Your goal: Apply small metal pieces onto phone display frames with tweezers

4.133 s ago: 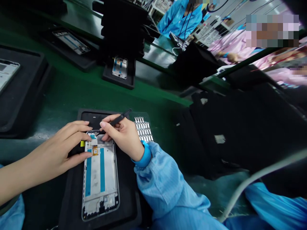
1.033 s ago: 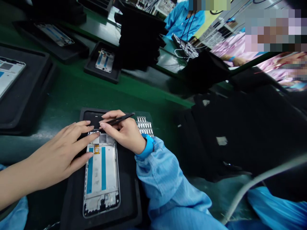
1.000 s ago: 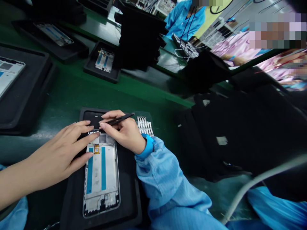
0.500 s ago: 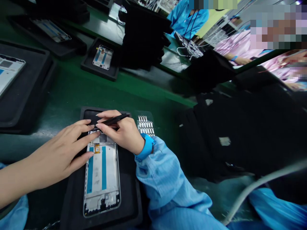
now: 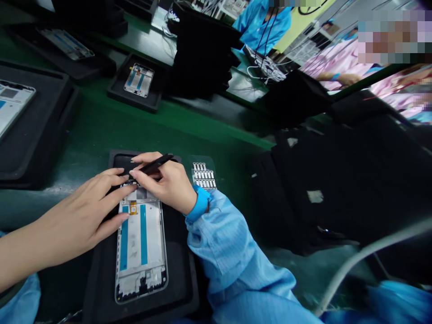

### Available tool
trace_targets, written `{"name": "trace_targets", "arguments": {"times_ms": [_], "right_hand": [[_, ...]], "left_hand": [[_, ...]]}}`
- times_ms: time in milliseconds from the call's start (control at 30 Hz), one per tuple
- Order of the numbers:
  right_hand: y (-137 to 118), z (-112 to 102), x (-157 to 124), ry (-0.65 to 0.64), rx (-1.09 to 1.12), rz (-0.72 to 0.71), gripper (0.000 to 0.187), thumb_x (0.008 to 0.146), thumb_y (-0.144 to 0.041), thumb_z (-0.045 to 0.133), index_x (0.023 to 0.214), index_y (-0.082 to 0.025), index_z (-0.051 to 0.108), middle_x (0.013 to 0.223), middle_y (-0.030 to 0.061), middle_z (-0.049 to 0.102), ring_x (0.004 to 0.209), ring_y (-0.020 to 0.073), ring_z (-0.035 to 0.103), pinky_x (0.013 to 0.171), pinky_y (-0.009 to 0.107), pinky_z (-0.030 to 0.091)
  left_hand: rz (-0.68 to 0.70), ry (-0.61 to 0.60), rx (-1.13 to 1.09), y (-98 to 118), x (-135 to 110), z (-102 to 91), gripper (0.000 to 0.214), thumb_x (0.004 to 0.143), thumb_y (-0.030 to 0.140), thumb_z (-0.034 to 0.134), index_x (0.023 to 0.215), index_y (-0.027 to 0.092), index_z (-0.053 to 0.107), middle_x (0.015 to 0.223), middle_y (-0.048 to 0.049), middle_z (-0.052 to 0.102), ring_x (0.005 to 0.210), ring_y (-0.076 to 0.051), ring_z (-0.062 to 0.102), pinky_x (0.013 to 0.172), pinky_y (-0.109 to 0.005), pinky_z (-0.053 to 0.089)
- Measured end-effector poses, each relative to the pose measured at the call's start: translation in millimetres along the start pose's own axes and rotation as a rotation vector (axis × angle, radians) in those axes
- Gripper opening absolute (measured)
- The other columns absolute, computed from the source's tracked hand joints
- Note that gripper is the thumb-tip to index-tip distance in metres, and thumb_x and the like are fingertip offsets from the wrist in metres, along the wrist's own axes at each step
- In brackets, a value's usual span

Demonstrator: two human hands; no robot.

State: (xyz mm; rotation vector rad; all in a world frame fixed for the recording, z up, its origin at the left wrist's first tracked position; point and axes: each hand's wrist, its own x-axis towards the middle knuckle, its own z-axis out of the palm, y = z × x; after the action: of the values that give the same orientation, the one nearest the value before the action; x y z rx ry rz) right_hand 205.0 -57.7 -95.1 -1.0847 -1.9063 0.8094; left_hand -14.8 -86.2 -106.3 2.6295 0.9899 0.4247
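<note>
A white phone frame point(image 5: 141, 249) with two blue strips and a small orange flex part lies in a black foam tray point(image 5: 101, 279) in front of me. My left hand point(image 5: 79, 215) lies flat on the tray's left side, fingers stretched out, fingertips touching the frame's top left edge. My right hand point(image 5: 165, 182) is closed on black tweezers point(image 5: 153, 164), whose tips point at the frame's top end. A sheet of small white stickers point(image 5: 203, 176) lies just right of that hand.
A green belt point(image 5: 101, 130) carries other black trays with phone frames point(image 5: 138, 80), point(image 5: 10, 101), point(image 5: 65, 42). A stack of black trays point(image 5: 202, 49) stands behind. Black fabric point(image 5: 337, 180) covers the right side. Other people in blue and pink coats work at the back.
My right hand with the tweezers has shifted slightly left along the frame's top end. My left hand stays on the frame. The far tray on the belt has drifted left.
</note>
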Motion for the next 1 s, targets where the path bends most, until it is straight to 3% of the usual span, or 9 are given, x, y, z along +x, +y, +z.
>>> {"name": "trace_targets", "arguments": {"times_ms": [200, 433, 700, 1000], "right_hand": [[0, -4, -5, 0.092, 0.005, 0.092, 0.019, 0.091, -0.031, 0.062, 0.106, -0.019, 0.063, 0.089, 0.0021, 0.073, 0.069, 0.0117, 0.070, 0.067, 0.023, 0.061], [1, -5, -3, 0.087, 0.041, 0.087, 0.019, 0.090, -0.032, 0.064, 0.104, -0.019, 0.065, 0.084, 0.0009, 0.072, 0.067, 0.0110, 0.069, 0.064, 0.022, 0.060], [2, -7, -3, 0.018, 0.042, 0.009, 0.021, 0.090, -0.036, 0.068, 0.103, -0.019, 0.067, 0.099, 0.0031, 0.075, 0.081, 0.0130, 0.072, 0.071, 0.023, 0.060], [4, -10, -2, -0.025, -0.030, -0.052, 0.023, 0.093, -0.040, 0.063, 0.102, -0.019, 0.067, 0.101, 0.0041, 0.074, 0.089, 0.0155, 0.071, 0.077, 0.026, 0.057]], "left_hand": [[0.029, 0.007, 0.065, 1, -2, -0.7, 0.052, 0.099, 0.048, 0.044, 0.143, 0.020, 0.046, 0.138, -0.0158, 0.052, 0.139, -0.033, 0.043, 0.105, -0.053, 0.050], [0.020, -0.004, 0.058, -1, -3, -0.5, 0.052, 0.099, 0.049, 0.044, 0.143, 0.021, 0.045, 0.139, -0.0146, 0.051, 0.140, -0.033, 0.041, 0.106, -0.054, 0.049], [0.026, -0.002, 0.028, -2, -2, -0.8, 0.049, 0.099, 0.046, 0.044, 0.142, 0.022, 0.045, 0.140, -0.0136, 0.050, 0.142, -0.031, 0.038, 0.108, -0.052, 0.048], [0.002, 0.013, -0.024, -2, -2, -0.7, 0.048, 0.098, 0.046, 0.046, 0.141, 0.023, 0.049, 0.141, -0.0114, 0.052, 0.141, -0.033, 0.040, 0.109, -0.051, 0.047]]}}
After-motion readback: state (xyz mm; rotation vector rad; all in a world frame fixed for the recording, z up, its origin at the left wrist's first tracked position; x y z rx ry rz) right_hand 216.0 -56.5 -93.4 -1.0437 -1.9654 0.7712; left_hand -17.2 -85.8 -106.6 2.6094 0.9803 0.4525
